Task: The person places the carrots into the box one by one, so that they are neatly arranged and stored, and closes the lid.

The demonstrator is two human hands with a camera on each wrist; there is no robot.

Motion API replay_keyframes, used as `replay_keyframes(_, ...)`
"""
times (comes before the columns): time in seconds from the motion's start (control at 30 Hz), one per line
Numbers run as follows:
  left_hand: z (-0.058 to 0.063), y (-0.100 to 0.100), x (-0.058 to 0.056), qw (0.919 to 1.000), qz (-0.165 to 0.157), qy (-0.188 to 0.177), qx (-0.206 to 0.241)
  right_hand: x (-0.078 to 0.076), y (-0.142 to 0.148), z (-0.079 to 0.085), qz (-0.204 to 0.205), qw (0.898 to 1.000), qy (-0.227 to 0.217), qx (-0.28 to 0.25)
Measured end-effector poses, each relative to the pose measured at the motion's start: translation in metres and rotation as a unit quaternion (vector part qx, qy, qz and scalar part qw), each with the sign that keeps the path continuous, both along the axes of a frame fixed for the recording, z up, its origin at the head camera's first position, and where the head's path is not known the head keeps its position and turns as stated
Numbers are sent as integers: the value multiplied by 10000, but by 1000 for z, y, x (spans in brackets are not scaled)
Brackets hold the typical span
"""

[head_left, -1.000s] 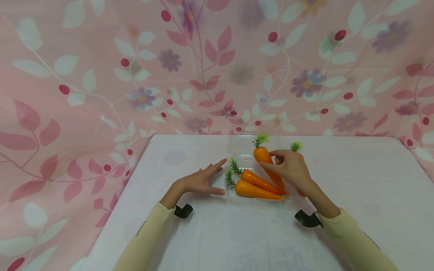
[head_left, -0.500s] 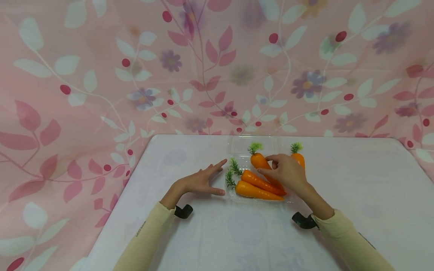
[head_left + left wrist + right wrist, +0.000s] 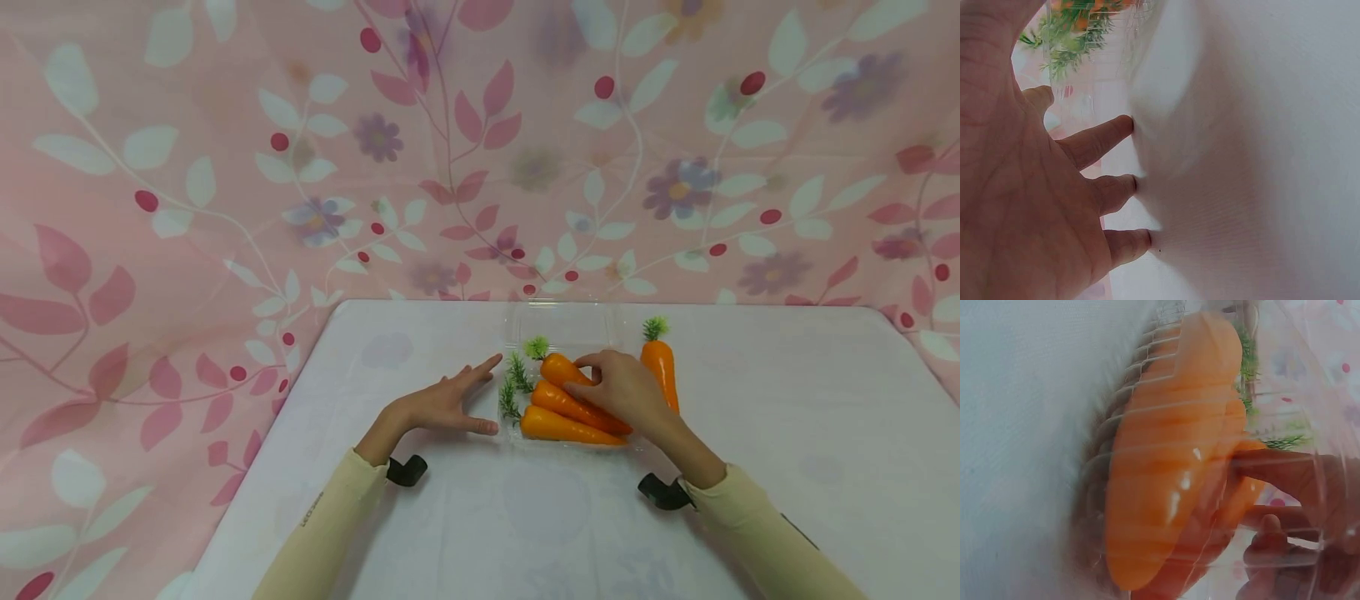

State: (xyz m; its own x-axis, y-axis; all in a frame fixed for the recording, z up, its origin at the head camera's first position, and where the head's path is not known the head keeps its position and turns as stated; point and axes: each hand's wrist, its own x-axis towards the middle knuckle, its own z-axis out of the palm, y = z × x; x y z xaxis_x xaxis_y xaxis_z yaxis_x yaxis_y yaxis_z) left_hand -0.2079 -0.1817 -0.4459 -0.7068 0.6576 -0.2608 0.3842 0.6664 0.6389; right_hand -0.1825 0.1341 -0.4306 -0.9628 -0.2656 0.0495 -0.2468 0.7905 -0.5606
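Observation:
My right hand [image 3: 626,392] pinches an orange carrot [image 3: 558,369] with a light green top, by its side, inside a clear plastic box [image 3: 562,325]. Two more carrots lie in the box, a middle one [image 3: 570,406] and a front one [image 3: 566,427], their green tops to the left. Through the ribbed clear wall, the right wrist view shows the front carrot [image 3: 1172,462] and fingers [image 3: 1279,472] behind it. Left of the box, my left hand [image 3: 442,406] rests with fingers spread, its fingertips [image 3: 1124,125] on the table in the left wrist view. It holds nothing.
Right of the box, another carrot [image 3: 659,367] lies on the white-covered table [image 3: 787,433], top pointing away. The box's lid lies opened toward the back. A pink floral cloth [image 3: 480,167] hangs behind the table's far edge.
My right hand has lowered the carrot leftward and toward me, from slanting across the box to lying behind the other two. The left hand has stayed in place.

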Motion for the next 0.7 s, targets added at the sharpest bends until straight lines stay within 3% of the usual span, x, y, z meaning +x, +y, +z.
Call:
replay_keyframes(0.27, 0, 0, 0, 10000, -5, 6, -16, 3, 0, 1, 293, 9995, 71, 100)
replay_keyframes(0.7, 0, 0, 0, 10000, -17, 39, -21, 9, -1, 7, 230, 9985, -196, 466)
